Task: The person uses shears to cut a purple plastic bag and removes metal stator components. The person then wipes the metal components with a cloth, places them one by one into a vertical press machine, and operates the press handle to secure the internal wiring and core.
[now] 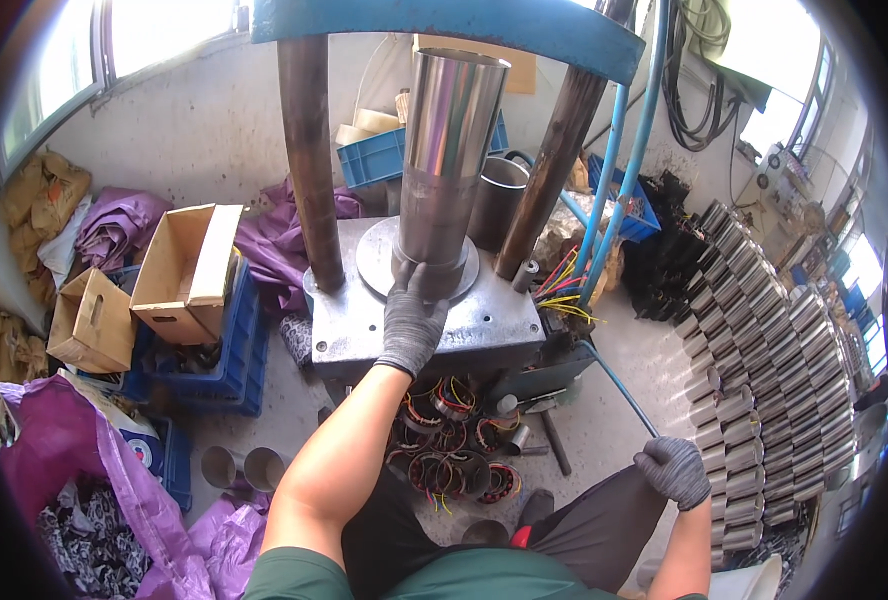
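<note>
Steel cylinder (454,130), bright above and duller below, stands upright on a round plate (372,262) on the flat metal bed (349,332) of a press, between two dark pillars (309,160). On the grey floor (629,365), many metal tubes (764,410) are stacked in rows at the right. At the left are blue crates (234,375), wooden boxes (174,325) and crumpled purple sheeting (144,500). Wound rings (430,472) with coloured wires lie in a cluster below the bed, and pale walls with bright windows close in the room.

A blue crossbeam (444,18) runs out past the upper edge. Behind the cylinder, a dark round vessel (496,205) is partly covered by the cylinder and the right-hand pillar. I cannot make out what, if anything, is inside the cylinder, and the small items near the far right rim are hard to tell.

The left hand (412,325), in a grey glove, has its fingers extended and slightly apart, touching the cylinder's lower part; its palm is hidden. The right hand (674,472), also gloved, is closed around the end of a blue lever (619,390), beside the person's knee.
</note>
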Motion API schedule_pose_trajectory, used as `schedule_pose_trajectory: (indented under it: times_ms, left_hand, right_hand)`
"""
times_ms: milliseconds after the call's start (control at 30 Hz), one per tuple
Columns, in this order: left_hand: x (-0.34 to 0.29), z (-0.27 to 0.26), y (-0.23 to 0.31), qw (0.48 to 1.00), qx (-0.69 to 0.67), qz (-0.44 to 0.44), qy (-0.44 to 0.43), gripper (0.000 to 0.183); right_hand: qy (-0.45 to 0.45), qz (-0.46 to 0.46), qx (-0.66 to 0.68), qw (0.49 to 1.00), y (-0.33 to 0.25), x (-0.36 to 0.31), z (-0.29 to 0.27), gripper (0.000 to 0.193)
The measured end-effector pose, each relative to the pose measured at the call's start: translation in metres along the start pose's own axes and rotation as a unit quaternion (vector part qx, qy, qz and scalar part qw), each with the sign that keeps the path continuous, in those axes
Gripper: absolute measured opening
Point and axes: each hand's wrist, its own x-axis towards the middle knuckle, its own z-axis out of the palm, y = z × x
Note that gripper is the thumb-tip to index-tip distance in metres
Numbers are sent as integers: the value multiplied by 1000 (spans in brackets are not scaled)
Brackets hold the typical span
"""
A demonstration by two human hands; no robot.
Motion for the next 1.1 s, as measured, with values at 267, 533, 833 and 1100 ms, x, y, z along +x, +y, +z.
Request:
schedule_pose_trajectory:
  times_ms: [267,533,833,1100]
  left_hand:
    - [3,-2,5,999,-22,-34,-28,74]
    - [3,-4,7,998,-15,-37,-39,70]
    - [2,-4,3,999,-13,-29,-34,67]
    - [2,-3,-2,998,-9,-32,-46,66]
  right_hand:
    - [5,1,8,1000,3,2,1,22]
    - [15,-11,-8,1000,8,4,-1,19]
    - [-51,-8,59,997,5,25,-29,19]
    - [-52,-52,60,996,17,26,-32,15]
